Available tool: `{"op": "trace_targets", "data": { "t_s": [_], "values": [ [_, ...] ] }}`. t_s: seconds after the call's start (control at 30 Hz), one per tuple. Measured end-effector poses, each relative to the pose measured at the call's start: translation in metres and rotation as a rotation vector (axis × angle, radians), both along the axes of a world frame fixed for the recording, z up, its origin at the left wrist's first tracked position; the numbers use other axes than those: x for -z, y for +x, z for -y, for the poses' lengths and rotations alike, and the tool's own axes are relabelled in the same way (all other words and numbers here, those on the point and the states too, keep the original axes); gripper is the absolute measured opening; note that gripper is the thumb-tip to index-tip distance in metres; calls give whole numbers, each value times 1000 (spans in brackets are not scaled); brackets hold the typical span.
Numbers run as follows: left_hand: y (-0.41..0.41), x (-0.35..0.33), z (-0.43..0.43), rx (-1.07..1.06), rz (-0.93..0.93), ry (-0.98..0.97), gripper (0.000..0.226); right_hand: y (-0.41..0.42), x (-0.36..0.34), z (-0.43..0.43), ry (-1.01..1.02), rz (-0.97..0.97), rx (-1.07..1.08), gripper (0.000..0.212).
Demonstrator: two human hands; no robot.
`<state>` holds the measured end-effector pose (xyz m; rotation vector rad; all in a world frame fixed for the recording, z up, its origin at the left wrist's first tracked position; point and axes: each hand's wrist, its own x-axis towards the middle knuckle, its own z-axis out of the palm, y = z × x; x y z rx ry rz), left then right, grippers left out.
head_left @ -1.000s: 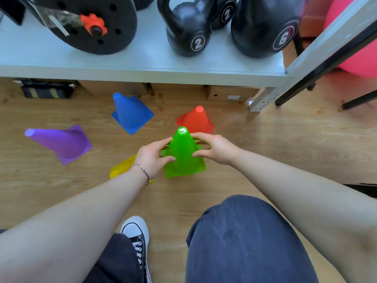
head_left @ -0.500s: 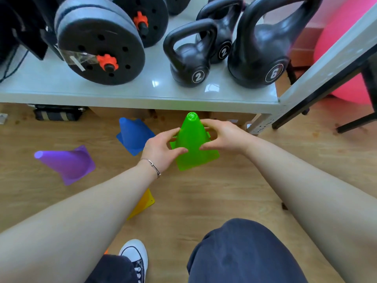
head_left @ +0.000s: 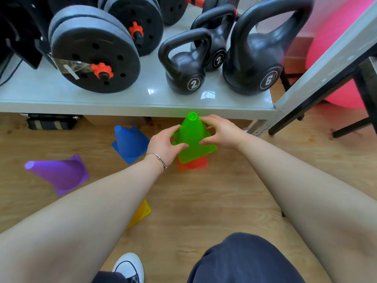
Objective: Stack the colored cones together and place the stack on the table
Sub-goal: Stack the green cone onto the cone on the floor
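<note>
Green cone being seated over red cone, floor level.

Nearest, yellow cone (head_left: 140, 213) lying part-hidden; beyond, left hand (head_left: 163, 146) and right hand (head_left: 221, 132) clamped on green cone (head_left: 191, 137), apparently just above red cone (head_left: 193, 163); next, pressing down square; farthest, table (head_left: 130, 99).

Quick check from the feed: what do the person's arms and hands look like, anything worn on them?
Both forearms are bare, with no sleeves in view and no gloves. The left hand has a thin silver bracelet at the wrist. The right hand and its wrist carry nothing that shows. No rings or markings can be made out.
</note>
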<state>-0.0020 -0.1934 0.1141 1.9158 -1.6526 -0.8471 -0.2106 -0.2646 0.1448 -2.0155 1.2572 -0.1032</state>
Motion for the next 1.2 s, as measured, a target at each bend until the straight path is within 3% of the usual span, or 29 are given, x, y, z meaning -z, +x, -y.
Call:
{"op": "trace_targets", "data": {
  "t_s": [0.23,0.57,1.2],
  "values": [
    [-6,48,17,85,38,103,66,-6,48,9,25,-111,30,77],
    [-6,104,16,46,36,257,70,0,106,-7,104,-77,130,78],
    [-9,129,15,21,-70,278,67,-1,141,-9,154,-72,176,78]
  ]
}}
